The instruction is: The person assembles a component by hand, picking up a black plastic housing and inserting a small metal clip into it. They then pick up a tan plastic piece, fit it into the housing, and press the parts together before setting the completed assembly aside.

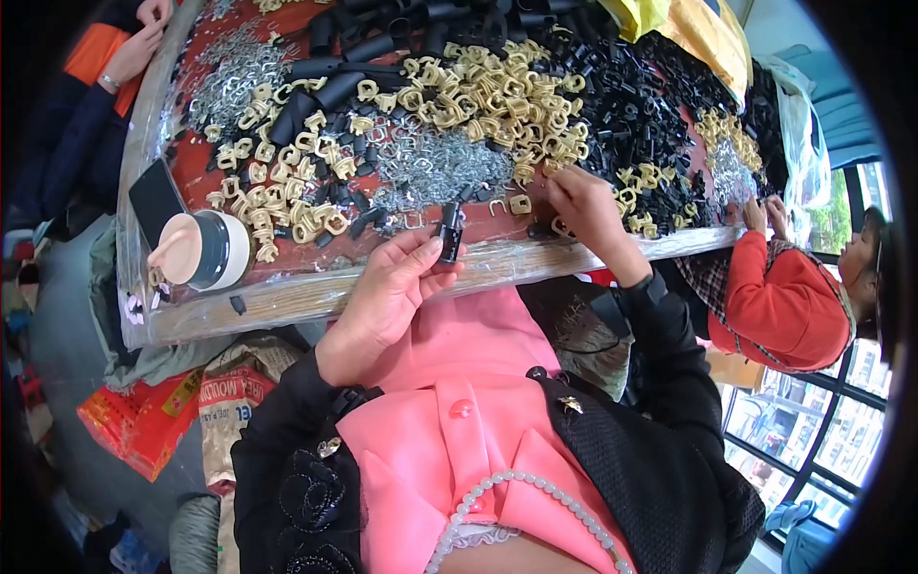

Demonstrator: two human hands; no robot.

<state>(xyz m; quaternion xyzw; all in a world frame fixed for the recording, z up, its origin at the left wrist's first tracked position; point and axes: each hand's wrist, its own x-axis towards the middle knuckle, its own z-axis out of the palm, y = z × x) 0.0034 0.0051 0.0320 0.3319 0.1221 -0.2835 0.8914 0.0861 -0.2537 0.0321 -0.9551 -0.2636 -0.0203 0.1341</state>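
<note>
My left hand (pixel 397 282) is closed at the table's near edge, thumb and fingers pinching a small black plastic piece (pixel 450 241) that stands upright. To its right, my right hand (pixel 590 212) bends down with its fingers pressed together beside the heap of gold-coloured plastic ring parts (pixel 488 91). Whatever those fingers hold, if anything, is hidden. Between the hands lie one loose gold ring part (pixel 520 204) and a U-shaped metal clip (pixel 497 207). Just beyond my left hand spreads a pile of silver metal clips (pixel 435 170).
Black tubes (pixel 373 46) and small black parts (pixel 622 124) cover the far side of the red tabletop. At left stand a lidded cup (pixel 234 251) and a dark flat device (pixel 156 203). A co-worker in red (pixel 784 306) works at right; another person's hands (pixel 134 53) show far left.
</note>
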